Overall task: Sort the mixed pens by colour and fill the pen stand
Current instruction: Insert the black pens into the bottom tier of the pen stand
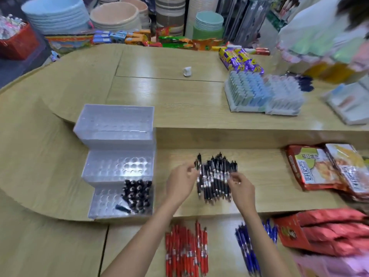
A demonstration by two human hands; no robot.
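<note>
Black pens (216, 176) are lying in a loose heap on the middle step of the table (259, 176), just right of the pen stand (117, 162).

Left hand (179, 182) is working at the heap's left edge. Its grip is narrowing, thumb and fingers pinching what looks like a single pen sitting slightly apart from the rest. Right hand (242, 189) is resting at the heap's right edge with fingers curled. Blur is hiding that grip, so I cannot tell whether it has hold of anything.

Stood pens (137, 193) are occupying only the right part of the stand's near, lowest tier. One loose pen (122, 208) is lying tilted across the holes there. The tiers above are showing open holes. Red pens (185, 250) and blue pens (247, 246) are lying in separate heaps on the near level.

Risks, as judged:
- Drawing one pen out of a packed heap is likely dragging neighbours along. Rolling pens could be dropping off the step into the red or blue heaps below, undoing the sort.
- The tilted pen is covering free holes. Pushing new pens in beside it may be jamming them or tipping the stood ones.
- The stand looks light, with its near corner close to the step's edge, so a sideways nudge while loading could be shifting it.
</note>
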